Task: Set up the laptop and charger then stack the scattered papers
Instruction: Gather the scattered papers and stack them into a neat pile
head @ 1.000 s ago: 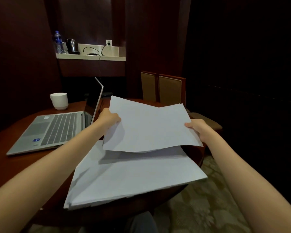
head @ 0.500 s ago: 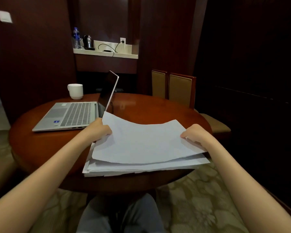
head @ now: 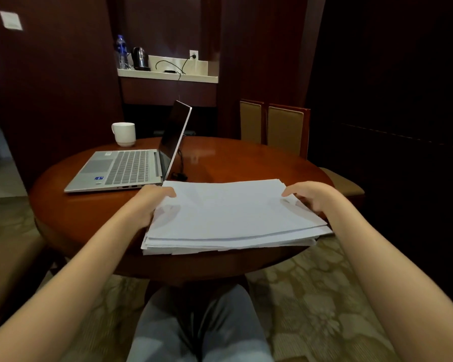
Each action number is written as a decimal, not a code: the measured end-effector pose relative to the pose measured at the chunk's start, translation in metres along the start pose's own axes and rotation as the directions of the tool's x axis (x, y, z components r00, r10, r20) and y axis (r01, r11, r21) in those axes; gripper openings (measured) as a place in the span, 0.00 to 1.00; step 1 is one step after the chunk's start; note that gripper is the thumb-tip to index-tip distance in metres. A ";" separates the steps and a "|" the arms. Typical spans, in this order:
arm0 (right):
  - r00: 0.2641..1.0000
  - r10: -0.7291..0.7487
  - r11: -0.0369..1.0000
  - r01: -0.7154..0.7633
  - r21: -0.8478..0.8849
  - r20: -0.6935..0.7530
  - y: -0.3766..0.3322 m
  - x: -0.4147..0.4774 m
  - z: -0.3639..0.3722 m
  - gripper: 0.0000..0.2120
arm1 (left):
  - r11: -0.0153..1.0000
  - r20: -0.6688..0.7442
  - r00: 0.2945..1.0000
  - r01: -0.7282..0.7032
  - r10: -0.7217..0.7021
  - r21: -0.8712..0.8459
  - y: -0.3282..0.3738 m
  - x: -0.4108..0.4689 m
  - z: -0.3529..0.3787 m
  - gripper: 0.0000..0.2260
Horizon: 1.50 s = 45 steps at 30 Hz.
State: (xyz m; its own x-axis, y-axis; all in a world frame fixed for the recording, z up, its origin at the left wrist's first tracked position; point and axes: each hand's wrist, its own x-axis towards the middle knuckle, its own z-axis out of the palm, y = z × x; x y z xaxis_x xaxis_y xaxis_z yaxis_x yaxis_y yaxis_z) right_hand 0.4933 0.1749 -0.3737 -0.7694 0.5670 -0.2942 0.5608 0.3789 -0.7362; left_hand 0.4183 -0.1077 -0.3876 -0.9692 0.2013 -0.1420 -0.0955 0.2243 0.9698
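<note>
A stack of white papers [head: 233, 218] lies on the near right part of the round wooden table [head: 89, 212], its front edge overhanging the rim. My left hand [head: 149, 202] grips the stack's left edge, thumb on the top sheet. My right hand [head: 310, 198] holds the right edge, thumb on top and fingers curled at the side. The silver laptop [head: 123, 168] stands open at the left of the table. A black charger cable [head: 180, 163] comes down behind its screen to a plug by its right side.
A white mug [head: 124, 133] stands behind the laptop. Two padded chairs [head: 285, 129] are at the table's far right. On the wall shelf [head: 168, 75] are a water bottle, a kettle and a cable in a wall socket. My knees are under the table's near edge.
The sheet that both hands held up in the air has come down onto the pile and now lies flat as its top. The view has pulled back from the table.
</note>
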 end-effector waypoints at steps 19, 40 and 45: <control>0.993 -0.085 0.974 0.064 -0.218 -0.088 -0.015 -0.005 0.035 0.35 | 0.996 0.232 0.972 0.018 -0.037 0.082 -0.015 0.004 -0.028 0.22; 0.990 -0.079 0.956 0.042 -0.292 -0.115 -0.027 0.008 0.033 0.36 | 0.982 0.162 0.985 -0.086 0.059 0.165 0.001 0.006 -0.030 0.20; 0.997 -0.074 0.990 0.069 -0.120 -0.036 -0.021 0.015 0.033 0.34 | 0.999 0.195 0.981 -0.024 0.015 0.042 -0.003 0.007 -0.027 0.15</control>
State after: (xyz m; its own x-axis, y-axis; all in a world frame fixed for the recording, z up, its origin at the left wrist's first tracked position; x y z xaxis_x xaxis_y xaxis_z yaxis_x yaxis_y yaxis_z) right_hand 0.4596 0.1510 -0.3829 -0.7970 0.5637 -0.2167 0.5391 0.5023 -0.6760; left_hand 0.4052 -0.1325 -0.3863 -0.9077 0.3866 -0.1634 -0.0629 0.2596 0.9637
